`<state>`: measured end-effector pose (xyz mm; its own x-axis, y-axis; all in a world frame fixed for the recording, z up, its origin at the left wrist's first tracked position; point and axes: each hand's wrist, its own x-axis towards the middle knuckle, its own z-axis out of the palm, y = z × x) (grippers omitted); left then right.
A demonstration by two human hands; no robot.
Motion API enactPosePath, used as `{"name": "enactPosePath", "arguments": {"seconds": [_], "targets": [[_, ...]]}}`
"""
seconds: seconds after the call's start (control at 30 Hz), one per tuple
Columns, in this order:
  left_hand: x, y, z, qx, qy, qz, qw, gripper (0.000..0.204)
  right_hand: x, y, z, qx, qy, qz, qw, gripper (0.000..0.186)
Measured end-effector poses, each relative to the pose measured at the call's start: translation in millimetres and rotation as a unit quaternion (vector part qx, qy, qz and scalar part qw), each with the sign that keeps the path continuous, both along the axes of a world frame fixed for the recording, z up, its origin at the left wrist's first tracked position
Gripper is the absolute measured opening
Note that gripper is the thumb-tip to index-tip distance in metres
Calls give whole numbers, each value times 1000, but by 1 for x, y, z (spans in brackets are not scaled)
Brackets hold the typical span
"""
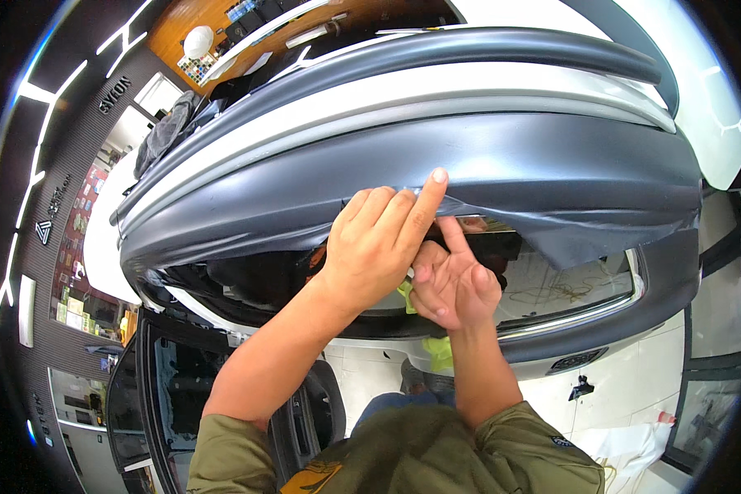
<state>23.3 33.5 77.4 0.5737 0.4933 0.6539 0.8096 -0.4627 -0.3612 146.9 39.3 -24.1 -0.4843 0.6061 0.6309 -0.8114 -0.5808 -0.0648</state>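
My left hand (373, 243) lies back up on a dark satin film (543, 156) covering the car's roof edge. Its index finger stretches out onto the film; the other fingers bend over the film's edge, and their tips and the thumb are hidden. Just below, my right hand (461, 288) is turned palm up. Its index finger points up at the film's lower edge, while other fingers curl loosely apart from the thumb. Loose film hangs in a wrinkled flap (572, 239) over the window (564, 284). Behind the right hand shows a yellow-green cloth-like piece (438, 352).
An open car door (169, 395) stands at the lower left. A dark roof rail (469, 43) runs along the far side. On the tiled floor lie a small black object (581, 388) and white sheeting (634, 445). Dark clothing (165, 132) rests at the far left.
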Motion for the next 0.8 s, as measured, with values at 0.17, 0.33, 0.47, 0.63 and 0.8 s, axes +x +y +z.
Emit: {"name": "enactPosePath", "arguments": {"seconds": [0.17,0.33,0.47,0.63,0.8], "targets": [[3,-1,1,-10,-8,-18,1000,64,-11,9,-9,13,63,28,998,89],[2,0,0,3,-6,-21,1000,65,-6,22,-11,121,-2,11,993,91],[3,-4,-1,-6,-12,-6,1000,65,1,8,-13,68,-39,10,997,97],[4,-3,1,-2,-23,-31,999,64,-6,23,-6,44,60,97,993,96],[3,-1,-2,4,-35,-33,999,63,-6,29,-11,109,47,76,990,93]]}}
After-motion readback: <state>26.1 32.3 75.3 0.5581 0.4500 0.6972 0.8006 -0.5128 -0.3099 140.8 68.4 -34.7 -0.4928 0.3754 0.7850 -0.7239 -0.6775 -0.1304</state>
